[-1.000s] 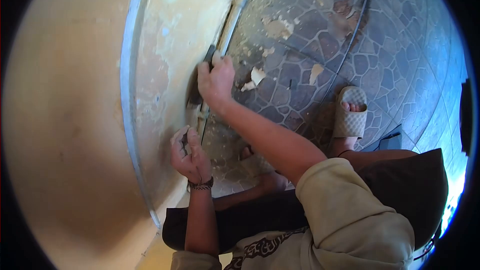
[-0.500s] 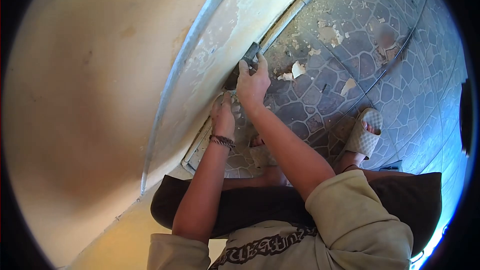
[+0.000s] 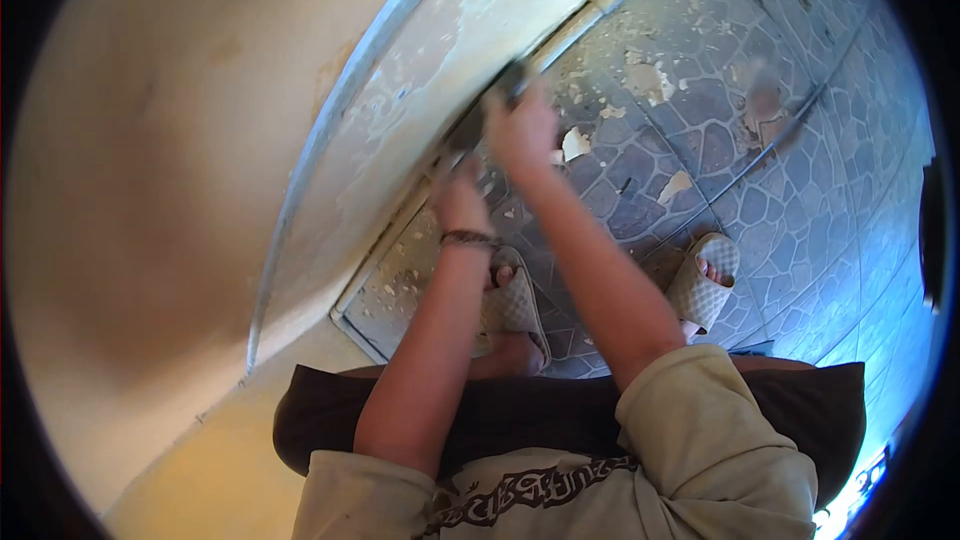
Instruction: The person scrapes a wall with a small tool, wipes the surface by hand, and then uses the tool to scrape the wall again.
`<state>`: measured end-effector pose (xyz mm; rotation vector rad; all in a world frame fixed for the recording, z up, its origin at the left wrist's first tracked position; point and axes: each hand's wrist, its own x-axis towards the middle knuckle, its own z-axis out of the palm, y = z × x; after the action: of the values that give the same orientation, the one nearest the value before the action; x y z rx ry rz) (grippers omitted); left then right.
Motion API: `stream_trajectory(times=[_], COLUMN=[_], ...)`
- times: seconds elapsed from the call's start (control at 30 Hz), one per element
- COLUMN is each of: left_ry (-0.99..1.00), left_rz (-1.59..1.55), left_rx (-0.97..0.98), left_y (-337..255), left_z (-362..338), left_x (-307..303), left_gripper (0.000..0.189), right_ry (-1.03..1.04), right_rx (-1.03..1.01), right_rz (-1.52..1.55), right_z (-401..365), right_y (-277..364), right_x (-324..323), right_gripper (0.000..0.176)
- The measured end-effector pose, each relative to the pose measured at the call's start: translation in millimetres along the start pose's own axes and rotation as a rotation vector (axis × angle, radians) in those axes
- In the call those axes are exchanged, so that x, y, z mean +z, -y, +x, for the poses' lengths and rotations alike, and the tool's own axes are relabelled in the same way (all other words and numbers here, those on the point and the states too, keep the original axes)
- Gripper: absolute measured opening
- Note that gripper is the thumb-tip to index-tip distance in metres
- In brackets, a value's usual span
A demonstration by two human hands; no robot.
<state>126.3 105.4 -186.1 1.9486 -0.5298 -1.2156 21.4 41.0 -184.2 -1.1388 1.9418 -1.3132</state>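
My right hand [image 3: 524, 132], smeared by motion, is closed on a dark, block-like tool [image 3: 515, 80] at the foot of the wall. The tool's dark end shows past my fingertips, close to the pipe along the floor edge. Lower down and to the left, my left hand [image 3: 462, 202] reaches up to the same wall base, its fingers blurred; I cannot tell whether they grip the tool's lower part. The lower wall [image 3: 420, 100] beside both hands has worn, peeling paint.
A pale pipe [image 3: 575, 35] follows the wall's foot and turns upward at the back. Paint flakes [image 3: 577, 144] litter the stone-patterned floor [image 3: 790, 230]. My sandalled feet [image 3: 703, 285] stand below my hands. A raised grey strip [image 3: 300, 170] curves along the wall.
The view has shifted, showing more of my left sandal. My right hand and the tool have moved slightly up along the wall base, and my left hand has shifted to the right.
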Motion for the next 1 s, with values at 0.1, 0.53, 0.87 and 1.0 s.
stream_trajectory(times=[0.1,0.53,0.87,1.0], left_ry=[0.06,-0.212,-0.442,-0.298], left_rz=[-0.158,-0.635,-0.522,-0.421], left_rx=[-0.007,-0.143,-0.131,-0.08], left_y=[-41,-28,-42,-41], left_z=[-29,-5,13,-15], left_x=[82,32,122,41], left_gripper=[0.056,0.047,0.06,0.062], right_ry=[0.135,0.309,0.226,0.249], right_rx=[0.23,0.407,0.33,0.357], right_rz=[0.066,0.144,0.039,0.081], right_z=[82,-3,48,-12], right_y=[2,46,33,46], right_x=[-54,-13,-42,-7], right_gripper=[0.06,0.052,0.049,0.05])
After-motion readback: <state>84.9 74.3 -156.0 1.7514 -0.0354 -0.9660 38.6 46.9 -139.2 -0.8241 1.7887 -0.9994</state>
